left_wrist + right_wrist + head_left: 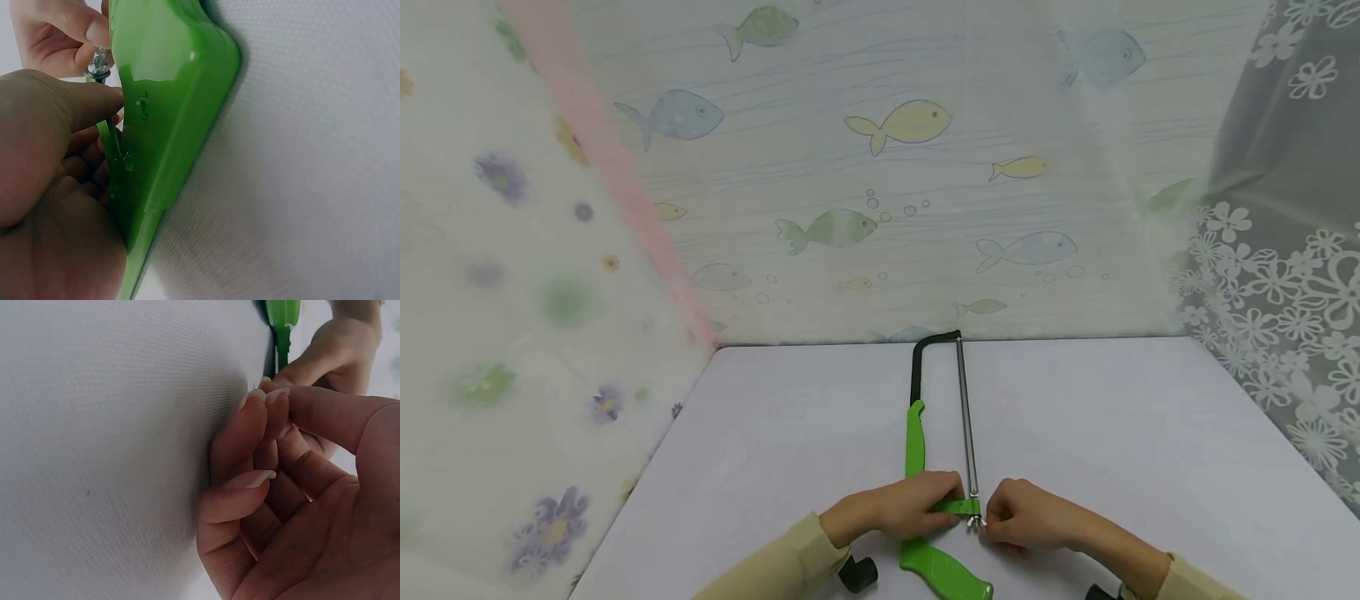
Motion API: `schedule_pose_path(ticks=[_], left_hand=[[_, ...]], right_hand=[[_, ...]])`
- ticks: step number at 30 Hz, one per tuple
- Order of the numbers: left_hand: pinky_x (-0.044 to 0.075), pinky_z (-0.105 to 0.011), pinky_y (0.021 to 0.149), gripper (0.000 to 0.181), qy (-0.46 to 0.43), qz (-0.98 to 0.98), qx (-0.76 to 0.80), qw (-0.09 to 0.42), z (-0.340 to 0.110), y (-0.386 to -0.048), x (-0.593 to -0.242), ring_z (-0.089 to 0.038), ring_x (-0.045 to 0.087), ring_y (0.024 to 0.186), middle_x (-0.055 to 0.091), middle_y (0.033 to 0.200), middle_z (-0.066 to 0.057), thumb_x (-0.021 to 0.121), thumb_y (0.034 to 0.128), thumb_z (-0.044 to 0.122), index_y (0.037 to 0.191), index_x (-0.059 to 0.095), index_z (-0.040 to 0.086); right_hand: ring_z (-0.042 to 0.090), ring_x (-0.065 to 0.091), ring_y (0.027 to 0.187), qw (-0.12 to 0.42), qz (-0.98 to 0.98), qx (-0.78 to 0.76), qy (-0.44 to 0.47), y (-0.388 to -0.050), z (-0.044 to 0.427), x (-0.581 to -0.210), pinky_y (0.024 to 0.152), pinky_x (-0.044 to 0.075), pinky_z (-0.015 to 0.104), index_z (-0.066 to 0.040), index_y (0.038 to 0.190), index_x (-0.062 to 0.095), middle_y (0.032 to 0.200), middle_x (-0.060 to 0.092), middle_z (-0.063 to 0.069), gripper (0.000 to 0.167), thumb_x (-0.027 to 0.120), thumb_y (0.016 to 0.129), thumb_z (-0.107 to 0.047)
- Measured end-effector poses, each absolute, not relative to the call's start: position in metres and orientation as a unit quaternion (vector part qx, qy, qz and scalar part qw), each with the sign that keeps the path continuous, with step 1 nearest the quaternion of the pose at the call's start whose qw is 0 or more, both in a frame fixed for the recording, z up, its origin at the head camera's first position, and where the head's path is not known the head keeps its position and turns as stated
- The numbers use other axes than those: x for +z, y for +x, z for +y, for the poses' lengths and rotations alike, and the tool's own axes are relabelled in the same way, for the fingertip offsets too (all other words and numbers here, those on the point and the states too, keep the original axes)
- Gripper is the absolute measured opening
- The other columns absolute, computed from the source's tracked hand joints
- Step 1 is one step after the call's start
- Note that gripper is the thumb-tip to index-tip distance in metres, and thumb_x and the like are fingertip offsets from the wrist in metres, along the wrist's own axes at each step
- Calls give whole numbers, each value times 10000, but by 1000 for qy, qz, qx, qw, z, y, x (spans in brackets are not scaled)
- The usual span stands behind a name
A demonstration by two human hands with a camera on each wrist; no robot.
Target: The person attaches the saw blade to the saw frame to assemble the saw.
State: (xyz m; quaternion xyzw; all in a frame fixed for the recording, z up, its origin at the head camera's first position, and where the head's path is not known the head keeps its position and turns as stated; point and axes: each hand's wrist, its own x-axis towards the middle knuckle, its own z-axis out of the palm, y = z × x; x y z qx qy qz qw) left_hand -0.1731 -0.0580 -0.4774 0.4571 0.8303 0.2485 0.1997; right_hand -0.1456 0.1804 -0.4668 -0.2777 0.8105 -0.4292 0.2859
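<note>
A hacksaw [915, 437] with a green handle, a dark front frame and a straight metal blade side lies on the table, its far end pointing away. My left hand [917, 504] grips the green rear arm of the saw, thumb on one side and fingers curled round the other. At the near end of the blade side sits a silver wing nut [974, 523]. Thumb and fingertips of my right hand [1033, 515] pinch at this wing nut; the left wrist view shows them by the threaded end [99, 59]. The right wrist view hides the nut behind the fingers.
The white table [1112, 417] reaches back to a curtain with printed fish [898, 121]. Flowered curtains hang at the left and right edges. Dark wrist camera mounts [857, 575] sit below the wrists, one close to the saw handle.
</note>
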Motion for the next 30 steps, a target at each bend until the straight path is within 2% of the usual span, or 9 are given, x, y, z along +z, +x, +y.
schedule_pose_path(ticks=[5, 12, 15, 23, 30], left_hand=[[415, -142, 737, 78, 458, 828, 251, 203, -58, -173, -476, 4, 458, 838, 502, 931, 118, 596, 1046, 147, 1095, 543, 117], [422, -146, 746, 76, 454, 829, 251, 208, -58, -175, -479, 9, 464, 846, 509, 940, 119, 592, 1049, 158, 1100, 542, 131], [428, -147, 752, 73, 453, 829, 251, 211, -57, -175, -480, 11, 470, 851, 516, 950, 122, 590, 1050, 156, 1102, 543, 134], [429, -143, 754, 74, 452, 829, 251, 213, -57, -174, -478, 12, 471, 852, 518, 954, 124, 590, 1046, 139, 1107, 548, 128], [427, -141, 751, 74, 455, 829, 250, 209, -58, -175, -479, 12, 470, 853, 516, 955, 122, 590, 1047, 140, 1105, 545, 133]], right_hand=[[38, 441, 444, 288, 815, -422, -273, -145, 179, -467, 454, 348, 202, -61, 656, 665, 509, 506, -76, 278, 714, 923, -125], [20, 431, 403, 292, 822, -408, -269, -145, 175, -461, 429, 327, 212, -4, 596, 626, 484, 503, -77, 456, 728, 941, -284], [24, 419, 390, 289, 827, -403, -266, -144, 173, -462, 416, 312, 219, -11, 590, 633, 477, 503, -75, 497, 714, 952, -342], [60, 441, 403, 293, 838, -390, -242, -145, 169, -462, 416, 330, 233, -82, 614, 676, 504, 546, -49, 468, 681, 977, -377], [80, 456, 420, 304, 833, -397, -235, -145, 167, -459, 425, 338, 235, -67, 632, 682, 515, 551, -43, 446, 679, 982, -343]])
